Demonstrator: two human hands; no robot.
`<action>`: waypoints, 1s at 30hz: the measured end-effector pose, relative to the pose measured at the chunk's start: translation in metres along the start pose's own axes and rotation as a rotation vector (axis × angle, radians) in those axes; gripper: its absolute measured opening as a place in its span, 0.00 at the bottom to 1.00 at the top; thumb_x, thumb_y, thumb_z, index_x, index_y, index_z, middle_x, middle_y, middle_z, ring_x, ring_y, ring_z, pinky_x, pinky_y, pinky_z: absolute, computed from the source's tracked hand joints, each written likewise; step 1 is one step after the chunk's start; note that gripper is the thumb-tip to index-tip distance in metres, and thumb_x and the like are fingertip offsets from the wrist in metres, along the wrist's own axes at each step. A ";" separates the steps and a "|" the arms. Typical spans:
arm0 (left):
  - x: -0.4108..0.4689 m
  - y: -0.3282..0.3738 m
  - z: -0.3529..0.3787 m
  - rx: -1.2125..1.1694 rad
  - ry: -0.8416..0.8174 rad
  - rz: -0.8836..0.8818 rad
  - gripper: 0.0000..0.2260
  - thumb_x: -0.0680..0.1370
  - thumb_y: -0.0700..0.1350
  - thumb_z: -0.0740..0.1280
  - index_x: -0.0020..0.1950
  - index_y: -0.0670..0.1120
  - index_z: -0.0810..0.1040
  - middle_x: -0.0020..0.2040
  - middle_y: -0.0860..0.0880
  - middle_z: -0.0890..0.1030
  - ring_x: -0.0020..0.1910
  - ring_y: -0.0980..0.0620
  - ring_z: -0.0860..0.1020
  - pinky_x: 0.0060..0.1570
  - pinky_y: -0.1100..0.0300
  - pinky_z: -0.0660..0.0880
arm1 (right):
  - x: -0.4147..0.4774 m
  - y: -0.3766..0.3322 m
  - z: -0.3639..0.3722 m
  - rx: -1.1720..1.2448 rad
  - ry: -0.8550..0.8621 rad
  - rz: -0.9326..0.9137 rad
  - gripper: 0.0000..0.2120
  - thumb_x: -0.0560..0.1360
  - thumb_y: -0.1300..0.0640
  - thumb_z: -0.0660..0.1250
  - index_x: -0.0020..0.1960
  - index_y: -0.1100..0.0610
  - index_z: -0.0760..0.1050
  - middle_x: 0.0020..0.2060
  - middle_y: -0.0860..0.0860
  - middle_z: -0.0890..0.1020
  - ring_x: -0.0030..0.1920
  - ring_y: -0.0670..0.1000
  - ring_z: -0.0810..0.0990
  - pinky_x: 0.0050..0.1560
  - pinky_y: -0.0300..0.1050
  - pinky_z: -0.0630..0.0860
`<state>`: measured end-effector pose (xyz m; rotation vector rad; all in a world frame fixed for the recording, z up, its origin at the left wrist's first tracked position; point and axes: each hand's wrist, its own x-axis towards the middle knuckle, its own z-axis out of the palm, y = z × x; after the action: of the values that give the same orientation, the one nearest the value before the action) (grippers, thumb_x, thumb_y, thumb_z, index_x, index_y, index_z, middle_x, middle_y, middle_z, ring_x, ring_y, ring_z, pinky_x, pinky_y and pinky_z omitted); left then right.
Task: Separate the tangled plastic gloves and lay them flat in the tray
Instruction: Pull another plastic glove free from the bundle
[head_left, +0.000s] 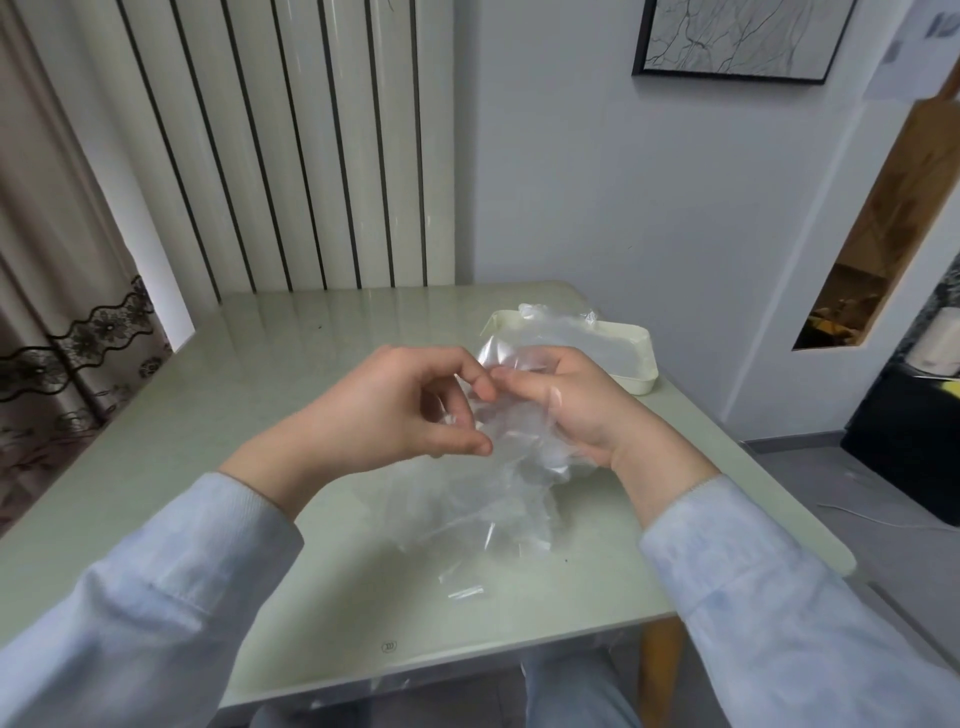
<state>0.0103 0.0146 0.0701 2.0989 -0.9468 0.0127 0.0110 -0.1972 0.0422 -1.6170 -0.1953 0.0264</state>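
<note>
Pale green and glossy, the table (311, 358) stands in a corner with a white wall beyond it and a ribbed radiator (291, 156) well to the left of the tray. The cream tray (645, 375) sits by the table's far right edge, and some clear film (561, 332) already lies in it, bulging over the back rim.

Just in front of the tray, toward the person, the tangled plastic gloves (498, 493) hang as one crumpled clear bundle, with their loose ends trailing down to the tabletop. The right hand (571, 415), nearer the tray, has its fingers curled round the top of the bundle. The left hand (395, 410), on the side away from the tray, curls in with thumb and fingertips closed on a fold of film.

The gloves look almost weightless, limp and clingy, and thin enough to stretch or tear under a hard tug. A cuff edge or a single finger looks like the best place to hold, peeling slowly while the other hand keeps the rest steady.

Bare tabletop spreads left and forward of the tray, giving room to pull the hands apart. The table's right edge runs just past the tray, so a sideways sweep could nudge the tray off.
</note>
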 end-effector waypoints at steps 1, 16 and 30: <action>0.000 0.001 0.001 0.030 -0.047 0.018 0.15 0.68 0.46 0.82 0.49 0.54 0.80 0.36 0.55 0.84 0.31 0.52 0.77 0.39 0.63 0.75 | 0.001 -0.003 0.001 -0.003 0.019 -0.009 0.04 0.79 0.60 0.70 0.47 0.58 0.83 0.44 0.56 0.87 0.50 0.57 0.87 0.58 0.56 0.80; 0.006 0.001 0.004 0.371 0.097 0.234 0.19 0.67 0.48 0.80 0.46 0.52 0.70 0.33 0.56 0.75 0.34 0.55 0.75 0.32 0.68 0.69 | -0.010 -0.008 0.007 -0.195 -0.400 0.067 0.15 0.68 0.67 0.77 0.54 0.63 0.82 0.46 0.55 0.85 0.49 0.51 0.84 0.54 0.43 0.78; -0.011 -0.013 -0.007 -0.303 0.186 -0.179 0.19 0.74 0.38 0.76 0.61 0.50 0.76 0.39 0.50 0.85 0.34 0.55 0.80 0.34 0.64 0.74 | -0.004 0.001 0.003 0.017 -0.177 0.023 0.11 0.71 0.72 0.73 0.51 0.62 0.84 0.48 0.59 0.86 0.49 0.55 0.86 0.54 0.47 0.82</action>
<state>0.0129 0.0309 0.0623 1.8572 -0.6067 -0.0260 0.0062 -0.1945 0.0408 -1.6005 -0.3119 0.1893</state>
